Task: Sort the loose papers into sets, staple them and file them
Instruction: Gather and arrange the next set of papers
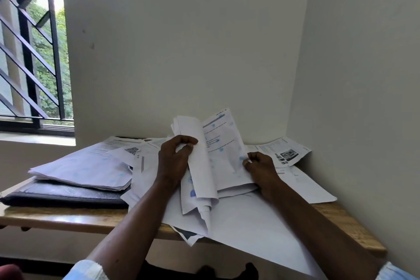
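My left hand (175,161) grips a folded-back bundle of white sheets (200,166), fingers and thumb pinching their left edge. My right hand (259,168) pinches the right edge of a printed page (225,152) with blue marks that stands tilted up from the bundle. Both hands hold these papers above the middle of a wooden table (68,218). Loose papers (250,229) lie spread under my hands and hang over the front edge. A stack of papers (84,170) rests on a black folder (61,195) at the left. No stapler is visible.
A printed sheet with photos (281,150) lies at the back right against the wall corner. White walls close the table at the back and right. A barred window (31,52) stands at the left.
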`<control>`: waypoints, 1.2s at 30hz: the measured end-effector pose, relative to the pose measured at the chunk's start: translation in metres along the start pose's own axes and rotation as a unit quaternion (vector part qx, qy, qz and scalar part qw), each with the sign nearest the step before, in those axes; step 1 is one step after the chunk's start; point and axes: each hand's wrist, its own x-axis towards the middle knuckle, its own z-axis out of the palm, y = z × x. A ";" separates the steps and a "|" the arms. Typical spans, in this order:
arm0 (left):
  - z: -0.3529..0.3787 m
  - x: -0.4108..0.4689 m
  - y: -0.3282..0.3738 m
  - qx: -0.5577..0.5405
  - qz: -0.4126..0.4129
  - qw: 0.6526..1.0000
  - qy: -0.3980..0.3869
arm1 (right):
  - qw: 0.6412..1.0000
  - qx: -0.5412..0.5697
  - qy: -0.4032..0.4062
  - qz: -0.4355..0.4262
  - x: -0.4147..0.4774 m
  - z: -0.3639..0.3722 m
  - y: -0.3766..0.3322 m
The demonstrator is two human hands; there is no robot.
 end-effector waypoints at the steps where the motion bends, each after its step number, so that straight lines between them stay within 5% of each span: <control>1: 0.000 0.000 0.000 0.003 -0.002 1.000 -0.001 | 1.000 -0.004 0.000 -0.014 -0.002 0.001 -0.001; 4: 0.000 0.001 -0.002 0.032 -0.019 0.999 0.005 | 0.984 -0.099 0.003 -0.149 -0.014 0.005 -0.007; 8: -0.001 0.004 -0.004 0.080 -0.110 0.991 0.002 | 0.913 -0.183 -0.151 -0.332 -0.049 0.014 -0.027; 13: -0.001 0.003 -0.010 0.173 -0.138 0.973 -0.071 | 0.854 -0.217 -0.258 -0.397 -0.062 0.021 -0.030; 15: -0.003 0.004 -0.015 0.177 -0.141 0.972 -0.066 | 0.884 -0.164 -0.248 -0.361 -0.061 0.023 -0.027; 17: -0.004 0.003 -0.013 0.138 -0.159 0.976 -0.059 | 0.921 -0.146 -0.149 -0.329 -0.053 0.026 -0.023; 20: -0.007 0.004 -0.013 0.068 -0.194 0.977 -0.054 | 0.928 -0.267 0.040 -0.255 -0.030 0.021 -0.014; 22: -0.005 0.005 -0.014 0.041 -0.191 0.979 -0.050 | 0.930 -0.322 0.065 -0.162 -0.020 0.012 -0.013; 25: -0.001 -0.004 -0.001 0.101 -0.131 0.985 -0.042 | 0.990 -0.133 -0.037 -0.015 -0.016 0.007 -0.020; 28: 0.010 -0.017 0.010 0.196 -0.028 0.979 -0.054 | 0.970 0.037 -0.194 0.139 -0.015 0.007 -0.040; 30: 0.019 -0.017 0.013 0.199 -0.027 0.975 -0.096 | 0.951 0.009 -0.259 0.168 -0.008 0.010 -0.049; 32: 0.026 -0.014 0.015 0.095 -0.117 0.978 -0.141 | 0.934 -0.040 -0.307 0.179 -0.003 0.016 -0.055; 36: 0.028 -0.011 0.016 -0.034 -0.223 0.958 -0.179 | 0.948 -0.085 -0.259 0.163 0.002 0.032 -0.052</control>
